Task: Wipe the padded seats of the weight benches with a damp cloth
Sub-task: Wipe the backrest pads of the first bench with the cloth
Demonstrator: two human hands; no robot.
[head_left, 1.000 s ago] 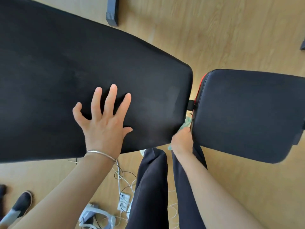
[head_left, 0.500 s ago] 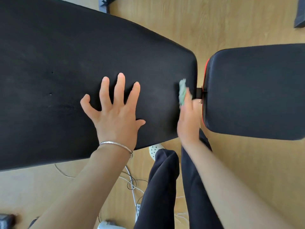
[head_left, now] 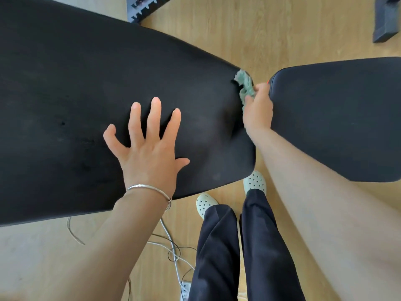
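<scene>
A long black padded bench back (head_left: 86, 101) fills the left and middle of the head view. A smaller black seat pad (head_left: 338, 118) lies to its right, across a narrow gap. My left hand (head_left: 149, 153) rests flat on the long pad with fingers spread, a silver bangle on the wrist. My right hand (head_left: 258, 109) grips a green cloth (head_left: 245, 83) in the gap and holds it against the far right end edge of the long pad. Most of the cloth is hidden inside the hand.
The floor is light wood (head_left: 271, 29). Cables and a white power strip (head_left: 184, 290) lie on it near my feet in pale perforated clogs (head_left: 255, 184). Black bench frame parts (head_left: 147, 7) sit at the top, and a dark frame foot (head_left: 386, 20) sits at the top right.
My right hand has slid the cloth along the long pad's end edge, from the near corner up to the far corner. My left hand has stayed flat on the pad.
</scene>
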